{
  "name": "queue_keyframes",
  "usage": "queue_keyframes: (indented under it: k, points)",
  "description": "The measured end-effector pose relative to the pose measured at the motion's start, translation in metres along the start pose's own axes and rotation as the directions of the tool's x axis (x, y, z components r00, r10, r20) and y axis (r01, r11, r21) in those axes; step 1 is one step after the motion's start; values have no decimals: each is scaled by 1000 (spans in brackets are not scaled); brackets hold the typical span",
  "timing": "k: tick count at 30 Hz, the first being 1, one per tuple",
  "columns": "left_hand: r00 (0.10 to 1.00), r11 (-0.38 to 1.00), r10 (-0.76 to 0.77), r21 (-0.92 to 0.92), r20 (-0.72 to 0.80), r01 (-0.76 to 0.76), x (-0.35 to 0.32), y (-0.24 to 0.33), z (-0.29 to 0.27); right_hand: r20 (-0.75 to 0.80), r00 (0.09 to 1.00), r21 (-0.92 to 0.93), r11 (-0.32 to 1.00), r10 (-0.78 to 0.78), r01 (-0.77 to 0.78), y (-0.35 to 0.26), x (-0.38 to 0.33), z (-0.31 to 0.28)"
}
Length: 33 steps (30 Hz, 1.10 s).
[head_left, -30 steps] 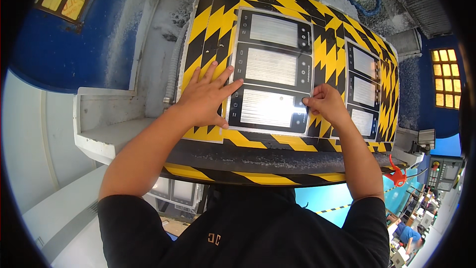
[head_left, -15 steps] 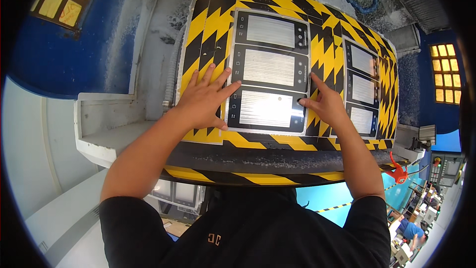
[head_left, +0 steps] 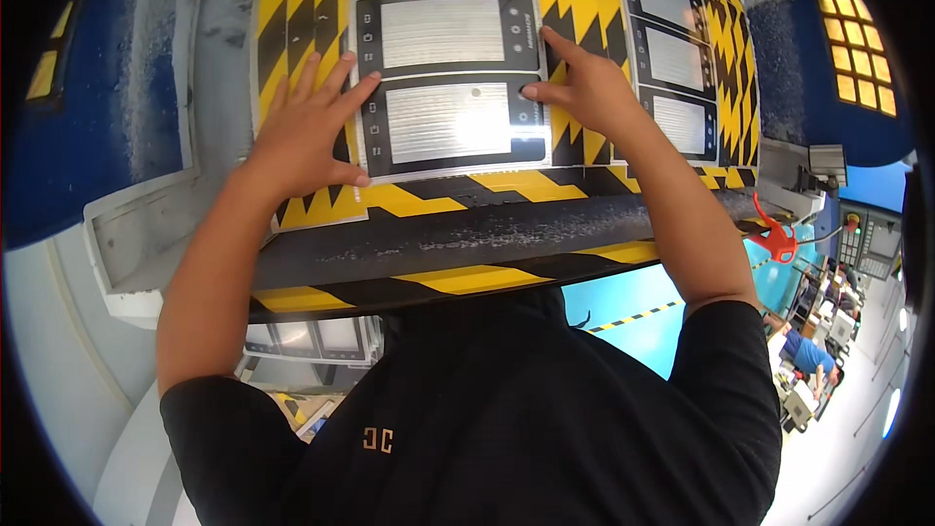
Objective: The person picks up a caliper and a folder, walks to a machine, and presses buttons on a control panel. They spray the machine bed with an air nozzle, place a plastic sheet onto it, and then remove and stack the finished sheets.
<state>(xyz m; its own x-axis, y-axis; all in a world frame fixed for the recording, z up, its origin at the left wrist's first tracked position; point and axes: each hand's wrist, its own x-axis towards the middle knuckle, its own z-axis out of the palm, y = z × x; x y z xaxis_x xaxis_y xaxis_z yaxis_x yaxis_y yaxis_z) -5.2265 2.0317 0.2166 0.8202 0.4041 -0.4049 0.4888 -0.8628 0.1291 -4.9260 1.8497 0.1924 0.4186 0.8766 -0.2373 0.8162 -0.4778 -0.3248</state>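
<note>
A flat sheet of black-framed panels [head_left: 443, 78] with pale striped windows lies on a machine bed [head_left: 409, 197] covered in yellow-and-black striped tape. My left hand [head_left: 307, 141] rests along the sheet's left edge, its fingers spread and the thumb near the lower left corner. At the right edge, my right hand [head_left: 599, 93] has its index finger and thumb stretched out, the thumb tip on the nearest panel's black border. That hand's other fingers are largely hidden. Neither hand grasps anything. A second sheet of similar panels [head_left: 672, 58] lies on the tape farther right.
The bed's dark front ledge [head_left: 477, 234] carries whitish residue. A red spray-gun-like tool [head_left: 776, 242] hangs at the right. Blue machine walls [head_left: 97, 88] stand at both sides. More framed panels [head_left: 312, 336] sit below the ledge. A person in blue [head_left: 806, 353] is far off at lower right.
The view has shifted, so the bed and sheets appear higher and farther left. Both hands keep nearly the same places at the sheet's edges.
</note>
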Motion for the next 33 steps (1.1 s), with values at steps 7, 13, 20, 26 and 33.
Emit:
queue_keyframes:
  k: [7,13,20,26,33]
  points:
    - [999,1000,-19,16,28,19,1,3,-3,27,999,-27,999,28,-27,-6,-1,-4]
    - [999,999,-20,25,30,19,1,4,-4,57,997,13,999,49,-50,-9,-2,-8]
    - [1000,1000,5,1,1,-5,0,4,-4,4,999,-32,999,32,-32,-7,-1,-3]
    - [1000,1000,1,11,-1,-1,0,4,-3,14,999,-34,998,49,-49,-7,-1,-3]
    - [1000,1000,-6,13,9,6,1,4,-3,1,1000,-41,999,21,-21,-5,-1,-3]
